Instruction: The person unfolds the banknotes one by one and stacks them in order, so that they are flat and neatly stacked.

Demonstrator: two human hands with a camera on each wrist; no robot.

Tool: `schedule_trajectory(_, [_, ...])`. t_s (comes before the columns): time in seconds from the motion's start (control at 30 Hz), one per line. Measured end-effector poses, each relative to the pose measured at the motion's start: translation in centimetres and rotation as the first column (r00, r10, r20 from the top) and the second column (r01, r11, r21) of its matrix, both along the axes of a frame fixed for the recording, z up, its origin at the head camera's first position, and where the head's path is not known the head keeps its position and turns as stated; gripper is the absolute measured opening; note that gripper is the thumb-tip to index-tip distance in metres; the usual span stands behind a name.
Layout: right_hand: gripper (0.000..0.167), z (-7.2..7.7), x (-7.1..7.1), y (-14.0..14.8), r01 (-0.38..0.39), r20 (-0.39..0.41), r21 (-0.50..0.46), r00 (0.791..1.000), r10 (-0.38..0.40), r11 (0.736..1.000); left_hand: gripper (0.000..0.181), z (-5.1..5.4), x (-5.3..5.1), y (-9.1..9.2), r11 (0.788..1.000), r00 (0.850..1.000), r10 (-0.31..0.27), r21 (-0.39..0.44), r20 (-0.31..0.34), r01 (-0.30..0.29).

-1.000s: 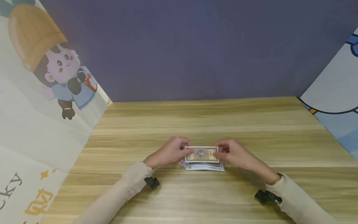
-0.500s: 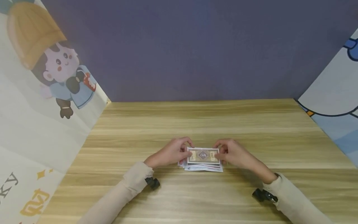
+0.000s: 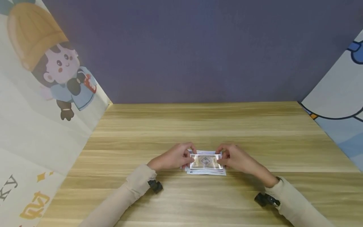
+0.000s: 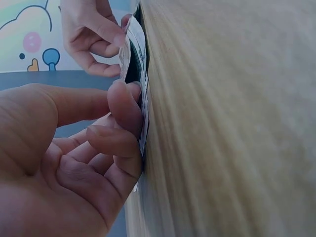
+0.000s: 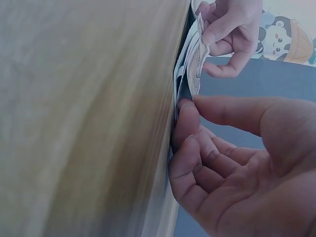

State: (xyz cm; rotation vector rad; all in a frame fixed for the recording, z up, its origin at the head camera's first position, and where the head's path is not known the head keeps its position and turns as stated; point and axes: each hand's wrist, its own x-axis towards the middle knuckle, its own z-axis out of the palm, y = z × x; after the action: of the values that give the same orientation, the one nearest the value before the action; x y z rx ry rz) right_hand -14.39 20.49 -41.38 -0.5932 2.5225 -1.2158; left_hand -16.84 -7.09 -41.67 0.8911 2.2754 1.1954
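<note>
A brownish banknote (image 3: 205, 161) with a diamond emblem in its middle lies uppermost, its surface catching a glare. My left hand (image 3: 179, 156) pinches its left end between thumb and fingers; my right hand (image 3: 237, 159) pinches the right end the same way. Beneath it is a small stack of paler banknotes (image 3: 205, 172), whose edges show in front and behind. In the left wrist view the top banknote (image 4: 124, 61) bows away from the stack, leaving a gap. The right wrist view shows the stack (image 5: 183, 64) close against the tabletop, fingertips at its edge.
The wood-grain table (image 3: 158, 126) extends around the hands. A dark blue panel (image 3: 198, 50) rises at its back. Printed cartoon panels stand at the left (image 3: 65, 135) and right (image 3: 340, 91). A small black camera (image 3: 266, 199) is on each wrist.
Both hands have brought the top banknote slightly toward the body, so more of the paler notes shows behind it. Glare has appeared on its face.
</note>
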Motion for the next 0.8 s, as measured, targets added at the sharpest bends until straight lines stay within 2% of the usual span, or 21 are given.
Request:
schedule_trajectory(0.27, [0.023, -0.17, 0.13, 0.15, 0.025, 0.004, 0.031, 1.000, -0.025, 0.999, 0.019, -0.02, 0.13, 0.29, 1.000, 1.000, -0.014, -0.014, 0.009, 0.015])
schedule_trajectory(0.47, [0.026, -0.24, 0.22, 0.19, 0.027, -0.037, 0.069, 0.999, -0.025, 0.997, 0.019, -0.01, 0.18, 0.44, 1.000, 1.000, -0.015, -0.024, -0.004, 0.014])
schedule_trajectory(0.7, [0.027, -0.07, 0.07, 0.26, 0.031, -0.071, 0.104, 0.997, -0.024, 0.994, 0.022, -0.12, 0.16, 0.86, 0.996, 0.998, 0.002, -0.091, -0.069, -0.008])
schedule_trajectory(0.8, [0.027, 0.13, 0.14, 0.21, 0.036, -0.086, 0.127, 0.996, -0.026, 0.991, 0.023, -0.23, 0.17, 0.89, 0.994, 0.997, 0.005, -0.107, -0.078, -0.013])
